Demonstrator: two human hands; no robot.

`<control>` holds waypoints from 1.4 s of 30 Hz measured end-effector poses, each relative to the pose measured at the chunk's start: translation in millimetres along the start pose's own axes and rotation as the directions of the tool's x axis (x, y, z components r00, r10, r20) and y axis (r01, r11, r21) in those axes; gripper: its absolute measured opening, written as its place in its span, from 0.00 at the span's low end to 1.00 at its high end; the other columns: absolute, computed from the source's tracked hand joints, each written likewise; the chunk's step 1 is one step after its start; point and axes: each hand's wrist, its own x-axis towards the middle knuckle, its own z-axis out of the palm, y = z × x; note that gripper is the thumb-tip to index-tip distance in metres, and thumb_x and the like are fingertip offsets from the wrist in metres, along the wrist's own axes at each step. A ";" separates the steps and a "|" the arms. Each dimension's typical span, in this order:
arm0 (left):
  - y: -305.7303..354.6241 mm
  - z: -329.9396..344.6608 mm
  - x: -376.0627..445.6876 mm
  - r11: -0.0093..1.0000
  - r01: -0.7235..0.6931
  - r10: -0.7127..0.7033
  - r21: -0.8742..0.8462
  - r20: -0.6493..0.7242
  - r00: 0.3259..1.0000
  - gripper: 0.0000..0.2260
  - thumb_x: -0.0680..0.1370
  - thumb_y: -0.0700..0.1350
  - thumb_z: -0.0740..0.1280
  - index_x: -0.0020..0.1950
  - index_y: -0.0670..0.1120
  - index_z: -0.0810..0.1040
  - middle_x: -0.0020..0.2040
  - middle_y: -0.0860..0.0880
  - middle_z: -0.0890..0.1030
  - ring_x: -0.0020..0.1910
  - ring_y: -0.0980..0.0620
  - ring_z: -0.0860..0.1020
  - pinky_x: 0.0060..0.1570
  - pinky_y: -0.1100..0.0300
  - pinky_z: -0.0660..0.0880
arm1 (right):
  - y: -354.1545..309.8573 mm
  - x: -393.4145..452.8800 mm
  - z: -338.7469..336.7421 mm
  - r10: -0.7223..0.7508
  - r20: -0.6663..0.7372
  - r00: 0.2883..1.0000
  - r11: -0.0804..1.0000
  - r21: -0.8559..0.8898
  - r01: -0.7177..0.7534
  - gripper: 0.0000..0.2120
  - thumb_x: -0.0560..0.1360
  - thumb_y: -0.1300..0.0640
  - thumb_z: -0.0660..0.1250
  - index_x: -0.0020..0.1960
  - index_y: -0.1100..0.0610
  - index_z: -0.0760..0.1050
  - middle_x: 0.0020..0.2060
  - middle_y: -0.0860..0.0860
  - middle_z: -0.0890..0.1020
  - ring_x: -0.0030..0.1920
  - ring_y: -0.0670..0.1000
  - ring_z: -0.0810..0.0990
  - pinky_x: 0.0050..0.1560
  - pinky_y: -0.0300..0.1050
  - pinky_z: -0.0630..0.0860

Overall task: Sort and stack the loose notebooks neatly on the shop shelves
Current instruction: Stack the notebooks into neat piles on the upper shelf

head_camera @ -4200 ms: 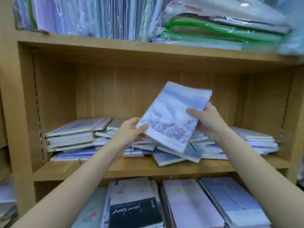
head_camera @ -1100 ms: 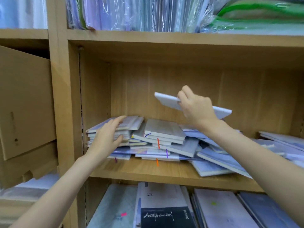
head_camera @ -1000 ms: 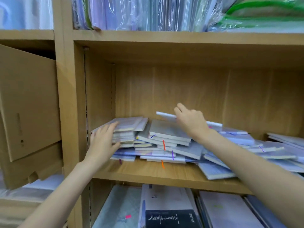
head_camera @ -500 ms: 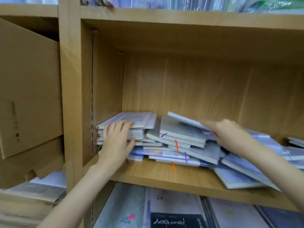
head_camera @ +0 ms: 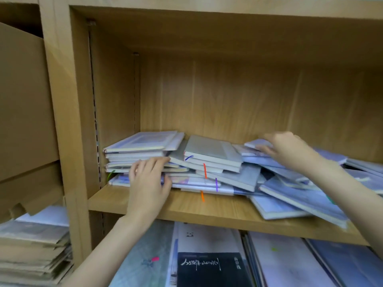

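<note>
On the shelf (head_camera: 207, 212), both flat hands touch notebooks: left hand (head_camera: 148, 181) stack-front, right hand (head_camera: 288, 151) atop.

Pale blue and grey notebooks (head_camera: 213, 154) lie in a loose heap along the wooden shelf (head_camera: 207, 212). At the left they form a rough flat stack (head_camera: 141, 150); toward the right they slump, tilted and overlapping, some jutting past the shelf edge.
</note>
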 end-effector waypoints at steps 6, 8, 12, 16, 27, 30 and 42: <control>7.4 0.0 1.8 0.984 0.178 -0.172 -0.023 0.160 0.972 0.23 0.76 0.42 0.63 0.71 0.49 0.66 0.60 0.47 0.73 0.66 0.47 0.62 0.61 0.54 0.59 | -62.8 12.4 38.0 -0.103 0.170 0.980 0.994 0.052 0.095 0.29 0.75 0.39 0.61 0.70 0.55 0.66 0.62 0.59 0.74 0.61 0.59 0.73 0.56 0.50 0.71; 4.9 -1.9 7.9 0.993 0.112 -0.108 -0.022 0.139 0.984 0.21 0.76 0.42 0.61 0.70 0.48 0.67 0.60 0.48 0.74 0.64 0.48 0.64 0.59 0.56 0.57 | -65.4 9.3 45.4 -0.057 0.118 0.991 0.992 0.116 0.044 0.26 0.76 0.43 0.62 0.69 0.55 0.66 0.61 0.59 0.74 0.61 0.59 0.72 0.57 0.49 0.71; 2.2 -2.5 15.1 0.977 0.191 -0.173 -0.092 0.176 0.969 0.23 0.74 0.40 0.64 0.69 0.49 0.65 0.60 0.55 0.76 0.62 0.53 0.62 0.55 0.62 0.52 | -73.1 3.3 52.4 -0.076 -0.007 0.997 0.970 0.229 0.076 0.23 0.76 0.56 0.66 0.70 0.55 0.68 0.61 0.58 0.77 0.63 0.57 0.72 0.58 0.48 0.70; 3.2 0.8 16.3 0.951 0.254 -0.223 -0.179 0.172 0.959 0.22 0.73 0.38 0.65 0.65 0.48 0.66 0.57 0.55 0.77 0.60 0.53 0.62 0.54 0.62 0.53 | -75.1 6.4 49.5 -0.109 -0.071 0.991 0.945 0.302 0.126 0.22 0.75 0.56 0.68 0.68 0.55 0.71 0.60 0.55 0.78 0.62 0.56 0.73 0.59 0.44 0.66; 6.6 2.1 12.0 0.955 0.154 -0.107 -0.255 0.190 0.976 0.19 0.71 0.37 0.66 0.58 0.52 0.66 0.52 0.64 0.75 0.53 0.61 0.59 0.55 0.62 0.54 | -53.4 14.9 46.6 -0.150 -0.051 0.987 0.962 0.222 0.158 0.23 0.70 0.52 0.73 0.64 0.54 0.74 0.55 0.55 0.81 0.56 0.55 0.76 0.50 0.43 0.68; 10.4 8.0 13.0 0.968 0.108 -0.072 -0.225 0.162 0.984 0.20 0.72 0.37 0.65 0.61 0.50 0.69 0.50 0.64 0.76 0.54 0.61 0.59 0.57 0.63 0.53 | -46.3 16.6 48.5 -0.161 -0.024 0.987 0.971 0.173 0.163 0.23 0.71 0.51 0.72 0.64 0.54 0.74 0.54 0.55 0.81 0.55 0.56 0.76 0.52 0.46 0.69; 16.9 22.3 27.6 0.903 -0.413 0.404 0.123 0.088 0.910 0.24 0.68 0.49 0.70 0.62 0.45 0.74 0.64 0.46 0.75 0.65 0.46 0.68 0.66 0.48 0.58 | -40.1 -45.1 55.4 -0.057 0.061 0.997 0.997 -0.041 0.060 0.26 0.71 0.41 0.69 0.61 0.55 0.69 0.57 0.51 0.72 0.60 0.53 0.72 0.50 0.46 0.69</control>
